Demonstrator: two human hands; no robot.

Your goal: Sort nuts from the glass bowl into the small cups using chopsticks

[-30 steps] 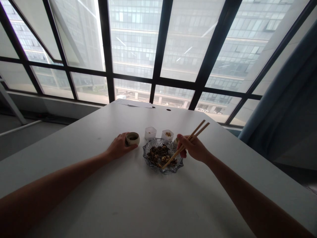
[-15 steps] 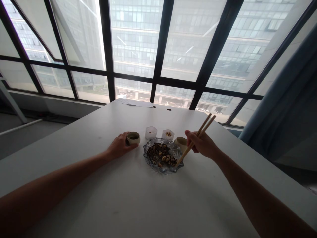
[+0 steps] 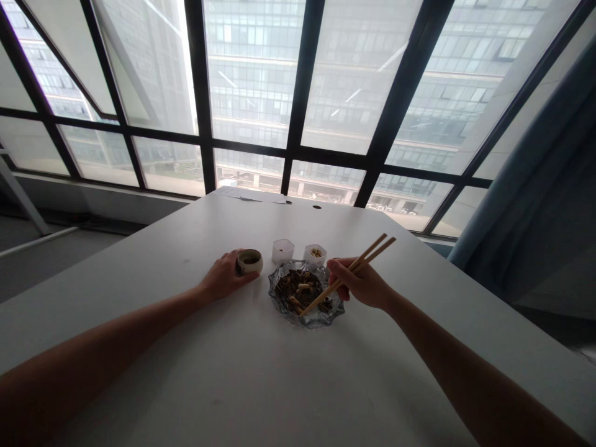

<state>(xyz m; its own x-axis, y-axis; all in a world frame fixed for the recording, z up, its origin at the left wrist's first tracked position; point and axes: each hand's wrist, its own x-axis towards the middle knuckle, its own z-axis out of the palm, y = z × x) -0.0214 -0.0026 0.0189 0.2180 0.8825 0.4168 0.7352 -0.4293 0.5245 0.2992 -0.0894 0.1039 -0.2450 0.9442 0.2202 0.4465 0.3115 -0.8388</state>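
My left hand (image 3: 226,275) is wrapped round a small pale cup (image 3: 250,266) standing on the table, left of a clear glass bowl (image 3: 274,303). Dark seeds and some lighter nuts (image 3: 303,287) lie in the bowl. Held in my right hand (image 3: 361,282) is a pair of wooden chopsticks (image 3: 372,250), slanting down to the left. Their tips reach in among the seeds near the bowl's front; whether they pinch anything is too small to tell. The second cup, seen earlier behind the bowl's right side, is now hidden by my right hand.
Two small white containers (image 3: 283,251) stand behind the bowl; the right container (image 3: 315,253) holds some nuts. Paper (image 3: 251,195) lies at the far end of the white table (image 3: 261,385), near two dark holes. Windows rise beyond, and a blue curtain (image 3: 516,186) hangs at right.
My right hand has moved left and slightly down with the chopsticks. Their tips went from the bowl's right edge to its front middle. My left hand stays on the cup.
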